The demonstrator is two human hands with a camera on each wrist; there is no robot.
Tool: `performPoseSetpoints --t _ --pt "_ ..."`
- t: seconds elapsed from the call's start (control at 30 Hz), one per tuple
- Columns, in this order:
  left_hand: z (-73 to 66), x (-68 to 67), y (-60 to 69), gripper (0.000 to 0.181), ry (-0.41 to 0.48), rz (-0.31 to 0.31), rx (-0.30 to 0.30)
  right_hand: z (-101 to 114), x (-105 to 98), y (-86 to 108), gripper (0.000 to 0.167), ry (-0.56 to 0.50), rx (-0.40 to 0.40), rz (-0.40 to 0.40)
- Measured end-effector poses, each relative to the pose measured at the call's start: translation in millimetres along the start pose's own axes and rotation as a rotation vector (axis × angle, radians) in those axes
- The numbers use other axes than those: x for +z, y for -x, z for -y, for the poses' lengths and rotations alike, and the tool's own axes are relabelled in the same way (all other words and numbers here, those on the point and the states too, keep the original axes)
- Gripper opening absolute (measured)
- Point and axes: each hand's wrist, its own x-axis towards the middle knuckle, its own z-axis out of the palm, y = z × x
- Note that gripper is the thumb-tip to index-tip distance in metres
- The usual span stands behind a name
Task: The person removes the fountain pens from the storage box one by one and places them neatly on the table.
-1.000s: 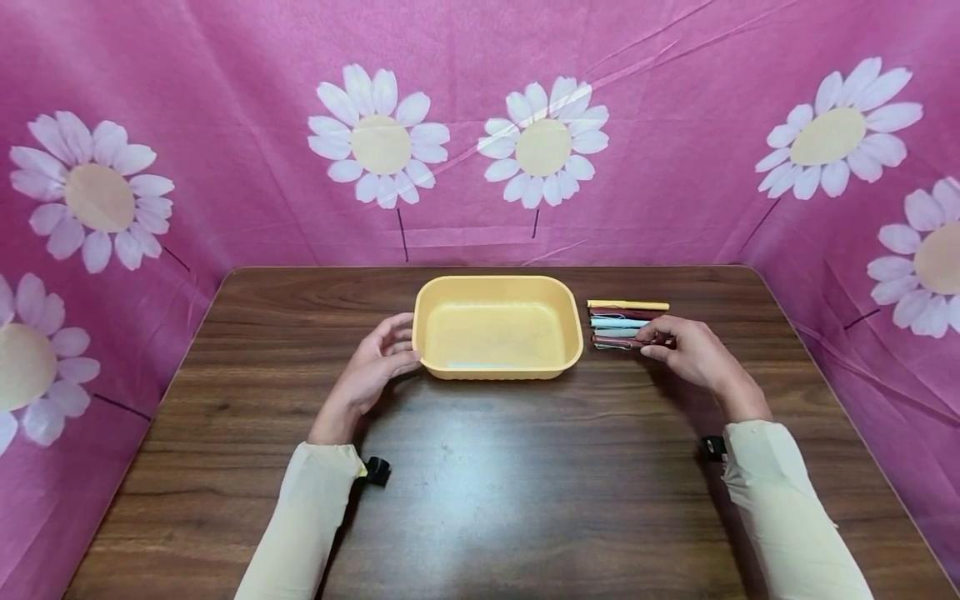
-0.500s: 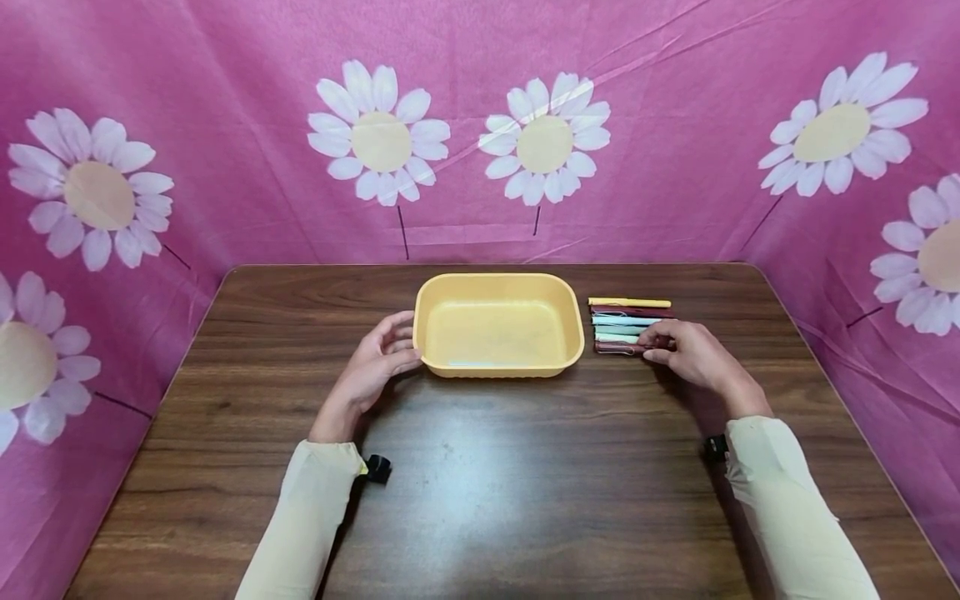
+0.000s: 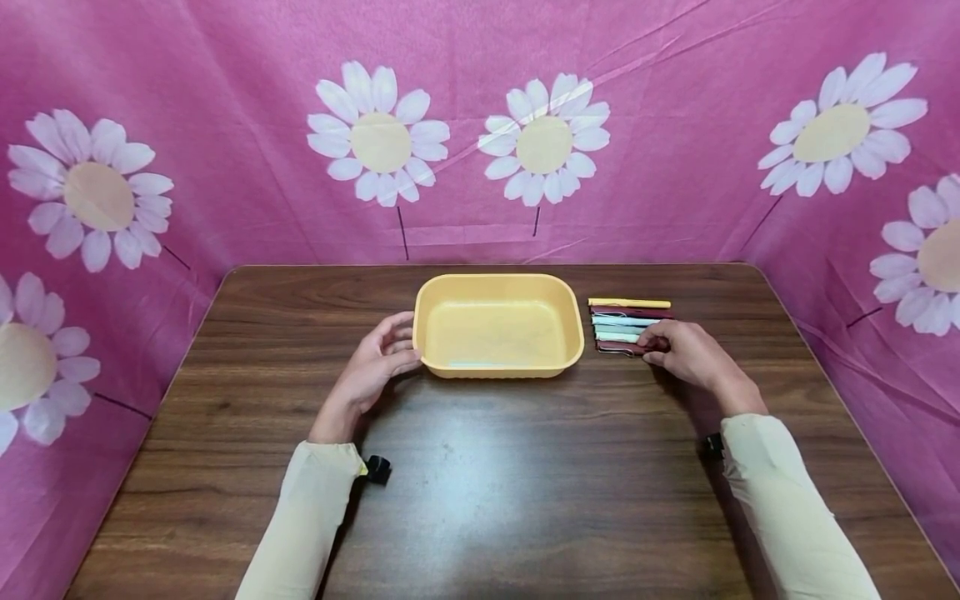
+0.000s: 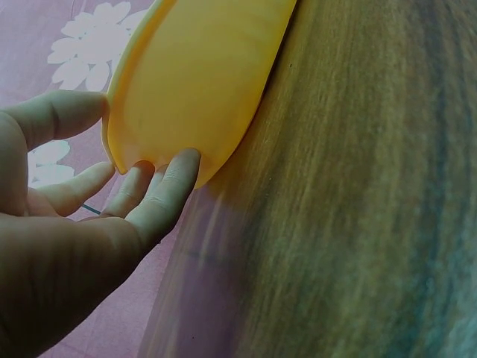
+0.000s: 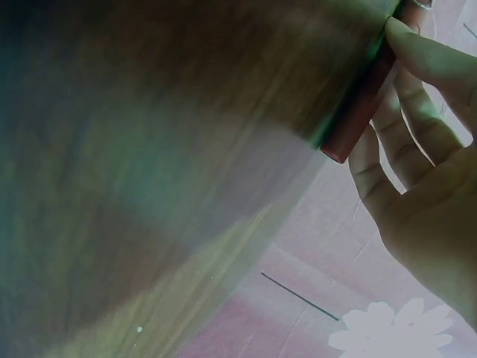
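Observation:
A yellow rectangular tub [image 3: 498,372] stands near the far edge of the table. My left hand [image 3: 367,367] rests against its left end; in the left wrist view the fingers are extended, with fingertips [image 4: 182,160] touching the tub [image 4: 216,67]. To the right of the tub lies a row of capped pens. Its nearest is a dark red pen [image 3: 618,347], whose right part is covered by my right hand [image 3: 693,354]. The right wrist view has my thumb and fingers pinching this pen [image 5: 361,108] from both sides.
Beyond the dark red pen lie a yellow pen [image 3: 630,303], a maroon pen [image 3: 633,313], a light blue pen [image 3: 630,321] and greenish ones, side by side. The wooden table [image 3: 480,500] stretches toward me. Pink flowered cloth [image 3: 465,50] hangs behind and at both sides.
My right hand has shifted the dark red pen slightly toward me, and the greenish pens behind it show more. After that it barely moves. The left hand and tub stay put.

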Motion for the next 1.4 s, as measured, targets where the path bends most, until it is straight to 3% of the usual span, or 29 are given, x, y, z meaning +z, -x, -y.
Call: performPoseSetpoints --t 0.83,1.4 --pt "-0.6 -0.1 0.1 0.069 -0.009 0.007 -0.006 4 -5 1.2 0.014 -0.038 0.074 0.030" --pt "-1.2 -1.2 1.2 0.069 -0.017 -0.001 -0.015 21 -14 1.6 0.022 -0.148 0.130 -0.095"
